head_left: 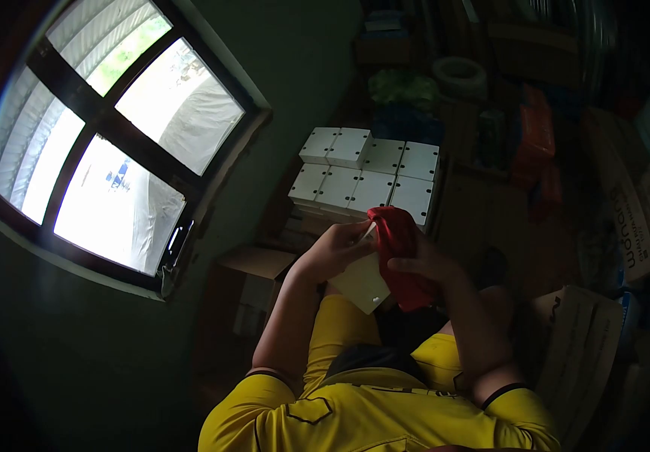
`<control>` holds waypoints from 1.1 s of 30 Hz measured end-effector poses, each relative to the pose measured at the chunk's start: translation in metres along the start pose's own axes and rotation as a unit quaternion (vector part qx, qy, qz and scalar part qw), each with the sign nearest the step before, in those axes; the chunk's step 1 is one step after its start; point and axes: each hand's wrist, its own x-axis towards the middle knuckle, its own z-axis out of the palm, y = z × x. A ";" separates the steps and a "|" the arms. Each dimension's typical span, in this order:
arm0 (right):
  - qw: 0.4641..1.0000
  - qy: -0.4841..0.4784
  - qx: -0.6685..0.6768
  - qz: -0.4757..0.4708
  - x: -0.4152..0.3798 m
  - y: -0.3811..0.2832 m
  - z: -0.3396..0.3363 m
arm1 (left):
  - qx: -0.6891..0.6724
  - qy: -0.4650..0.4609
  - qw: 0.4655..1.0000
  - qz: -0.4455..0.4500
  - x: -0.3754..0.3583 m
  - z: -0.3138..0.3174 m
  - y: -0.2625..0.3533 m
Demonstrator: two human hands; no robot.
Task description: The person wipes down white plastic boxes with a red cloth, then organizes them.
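Note:
Over my lap, my left hand [341, 250] grips an off-white flat panel [363, 282] by its upper left edge, fingers closed. The panel is tilted, and a small bright spot shows near its lower corner. A red cloth [396, 252] is draped over the panel's right side and top. My right hand [421, 265] is closed on this cloth with the thumb across its front; the other fingers are hidden behind it. Just beyond both hands stand stacks of white box-like pieces [374, 186] with small dark marks at their edges.
An open cardboard box [257, 262] sits left of my knees, below a bright window [114, 135]. On the right are a large carton [577, 339] and another printed carton [626, 203]. Orange packages [536, 135] and a pale roll [459, 75] lie farther back in dim light.

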 end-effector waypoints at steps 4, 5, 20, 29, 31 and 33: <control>0.998 0.003 -0.062 0.000 0.000 0.004 0.006 | 0.071 -0.013 0.997 -0.028 -0.005 0.009 -0.012; 0.996 -0.001 -0.091 0.010 0.001 0.003 0.008 | 0.070 -0.010 0.997 -0.039 -0.005 0.010 -0.021; 0.929 0.235 0.272 -0.088 0.000 -0.006 -0.003 | -0.185 0.164 0.955 0.163 0.008 0.014 -0.046; 0.937 0.241 0.234 -0.095 0.007 0.011 -0.014 | -0.393 0.246 0.860 0.216 0.039 0.053 -0.049; 0.959 0.201 0.161 -0.116 0.000 -0.003 -0.002 | -0.413 0.210 0.859 0.219 0.041 0.040 -0.049; 0.954 0.186 0.221 -0.083 0.005 0.018 -0.004 | -0.275 0.209 0.920 0.185 0.036 0.046 -0.026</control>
